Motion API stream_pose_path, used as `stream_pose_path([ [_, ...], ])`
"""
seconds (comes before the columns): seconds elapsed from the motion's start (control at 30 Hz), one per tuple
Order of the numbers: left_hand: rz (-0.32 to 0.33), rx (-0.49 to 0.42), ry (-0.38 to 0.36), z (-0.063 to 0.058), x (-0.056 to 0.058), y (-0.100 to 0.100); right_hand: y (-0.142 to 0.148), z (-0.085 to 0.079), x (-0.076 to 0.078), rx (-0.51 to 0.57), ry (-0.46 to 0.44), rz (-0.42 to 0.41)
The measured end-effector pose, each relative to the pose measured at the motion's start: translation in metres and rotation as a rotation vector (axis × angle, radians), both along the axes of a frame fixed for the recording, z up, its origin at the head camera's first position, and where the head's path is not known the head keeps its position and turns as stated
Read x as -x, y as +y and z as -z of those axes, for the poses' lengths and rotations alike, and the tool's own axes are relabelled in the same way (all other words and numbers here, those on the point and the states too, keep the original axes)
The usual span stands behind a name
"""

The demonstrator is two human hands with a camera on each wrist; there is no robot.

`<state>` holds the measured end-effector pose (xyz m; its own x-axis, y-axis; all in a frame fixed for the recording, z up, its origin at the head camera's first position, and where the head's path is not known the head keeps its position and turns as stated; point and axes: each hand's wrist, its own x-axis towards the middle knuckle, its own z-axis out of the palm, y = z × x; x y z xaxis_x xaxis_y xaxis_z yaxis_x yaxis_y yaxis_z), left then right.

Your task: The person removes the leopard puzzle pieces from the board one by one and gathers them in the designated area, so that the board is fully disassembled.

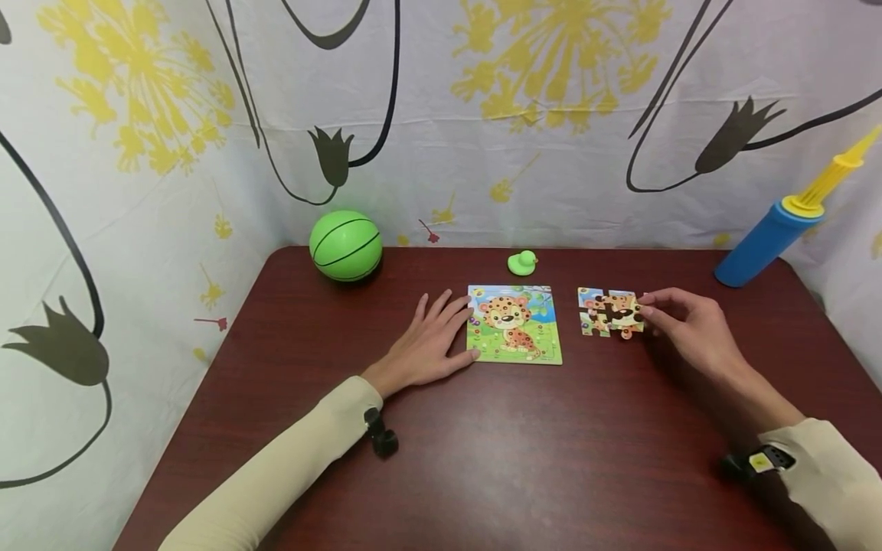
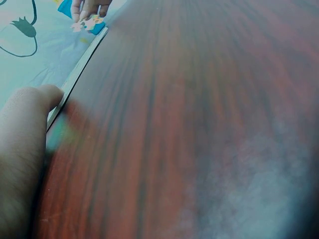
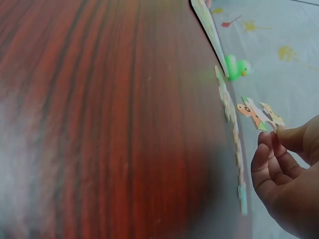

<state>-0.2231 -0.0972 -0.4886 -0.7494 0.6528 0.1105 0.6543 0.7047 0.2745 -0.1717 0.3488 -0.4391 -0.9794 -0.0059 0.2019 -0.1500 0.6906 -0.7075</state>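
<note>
One bit of jigsaw [image 3: 251,113], whether a single piece or two joined being hard to tell, is pinched between the thumb and fingertips of the right hand [image 1: 696,325], held just above the table at the right side of a small group of pieces [image 1: 592,301]. These lie flat and close together, with spotted leopard parts, sky blue and green on them; from above, the held bit overlaps the group, so how many lie beneath cannot be told. Left of them, a little apart, is the board [image 1: 517,329], flat on the table, showing a sitting leopard on grass under a blue sky. The left hand [image 1: 430,340] grips nothing: its fingers are spread, with fingertips and thumb touching the board's left edge. Behind the board sits a green duck [image 1: 522,263]; a green ball [image 1: 346,246] with black lines is at the back left corner, and a blue pump [image 1: 768,237] with a yellow top is at the back right. All rest on a dark red-brown table [image 1: 482,444]. Beyond it hangs a white cloth [image 1: 413,99] printed with yellow and grey flowers. Both arms wear cream sleeves [image 1: 296,459].
</note>
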Motion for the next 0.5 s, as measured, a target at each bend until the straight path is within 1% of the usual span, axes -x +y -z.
stream_pose_path([
  [0.13,0.000,0.009,0.001,0.000,0.000,0.000,0.006,0.002,0.000,-0.001,-0.035,0.011],
  [0.33,-0.001,0.016,-0.004,0.000,0.001,0.000,0.012,0.006,0.003,0.003,-0.081,0.004],
  [0.5,0.000,0.009,-0.003,0.000,0.000,0.000,0.015,0.008,0.005,-0.007,-0.099,0.005],
])
